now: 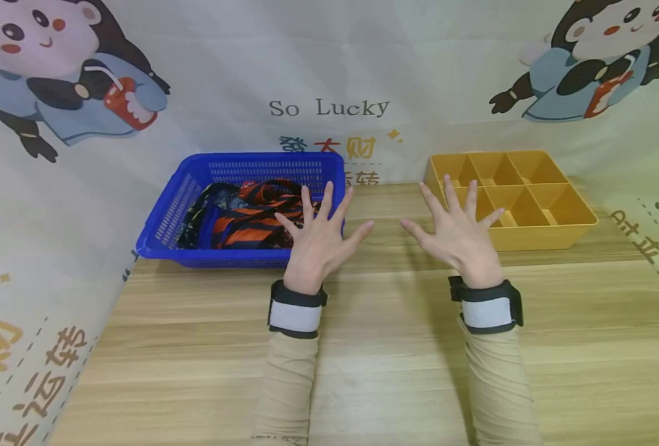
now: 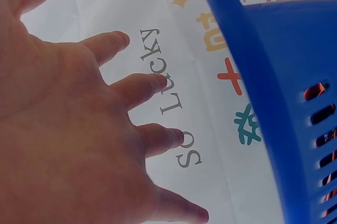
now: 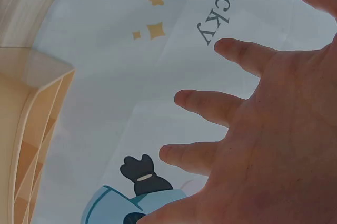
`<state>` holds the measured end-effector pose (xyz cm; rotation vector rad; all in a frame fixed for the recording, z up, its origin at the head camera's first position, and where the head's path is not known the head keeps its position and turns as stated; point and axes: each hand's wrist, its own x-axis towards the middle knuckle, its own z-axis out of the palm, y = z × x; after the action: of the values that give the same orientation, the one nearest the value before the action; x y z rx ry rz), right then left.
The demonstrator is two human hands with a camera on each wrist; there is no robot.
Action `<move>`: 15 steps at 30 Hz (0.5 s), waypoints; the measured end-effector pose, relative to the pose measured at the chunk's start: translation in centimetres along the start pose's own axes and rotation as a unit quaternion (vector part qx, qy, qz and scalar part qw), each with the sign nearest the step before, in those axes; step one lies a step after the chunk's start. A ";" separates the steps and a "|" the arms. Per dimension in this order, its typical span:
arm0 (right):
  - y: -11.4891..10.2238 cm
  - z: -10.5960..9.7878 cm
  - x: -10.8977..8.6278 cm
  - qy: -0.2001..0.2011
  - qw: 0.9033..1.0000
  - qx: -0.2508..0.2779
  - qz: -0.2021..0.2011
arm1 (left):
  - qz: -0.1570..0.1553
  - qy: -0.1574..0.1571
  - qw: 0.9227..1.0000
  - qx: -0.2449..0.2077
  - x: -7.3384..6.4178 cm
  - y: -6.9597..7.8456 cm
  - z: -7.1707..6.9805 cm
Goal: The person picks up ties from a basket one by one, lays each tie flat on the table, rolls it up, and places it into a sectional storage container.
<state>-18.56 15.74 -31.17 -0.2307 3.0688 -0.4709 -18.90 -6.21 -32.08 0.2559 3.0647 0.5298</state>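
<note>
My left hand (image 1: 316,248) is held up with its fingers spread, in front of the right end of a blue plastic basket (image 1: 162,253). Inside the basket lie bundles of patterned fabric (image 1: 246,226), orange with dark stripes and a dark floral print; part of them is hidden behind my fingers. My right hand (image 1: 463,244), also with fingers spread, is nearest the left side of a yellow divided box (image 1: 541,238). Neither hand holds anything. In the left wrist view the basket's rim (image 2: 247,60) stands beyond the fingertips; the right wrist view shows the box's edge (image 3: 26,108) at the left.
Both containers stand on a wood-grain table (image 1: 385,371), towards its back edge. A white printed cloth (image 1: 329,56) with cartoon figures and lettering hangs behind and along the sides. Each wrist wears a black and white strap (image 1: 295,316).
</note>
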 end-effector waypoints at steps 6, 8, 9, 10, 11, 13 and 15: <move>0.0 0.2 0.1 0.002 1.000 0.004 0.000 | 0.001 -0.004 1.000 0.001 0.0 0.0 0.1; 0.0 0.2 0.1 0.002 1.000 0.006 0.002 | 0.002 -0.004 1.000 0.002 0.0 0.1 0.1; 0.0 0.2 0.1 0.003 1.000 0.007 0.001 | 0.003 -0.004 1.000 0.004 0.0 0.1 0.1; 0.0 0.2 0.1 0.003 1.000 0.008 0.001 | 0.004 -0.003 1.000 0.004 0.0 0.1 0.0; 0.0 0.1 0.1 0.003 1.000 0.009 0.001 | 0.004 -0.002 1.000 0.003 0.0 0.1 0.0; 0.0 0.1 0.1 0.003 1.000 0.009 0.000 | 0.004 -0.002 1.000 -0.001 0.0 0.1 0.0; 0.1 0.1 0.2 0.004 1.000 0.008 -0.002 | 0.004 -0.003 1.000 -0.004 0.1 0.1 0.0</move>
<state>-18.73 15.76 -31.29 -0.2351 3.0713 -0.4962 -18.98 -6.13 -32.06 0.2683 3.0565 0.5418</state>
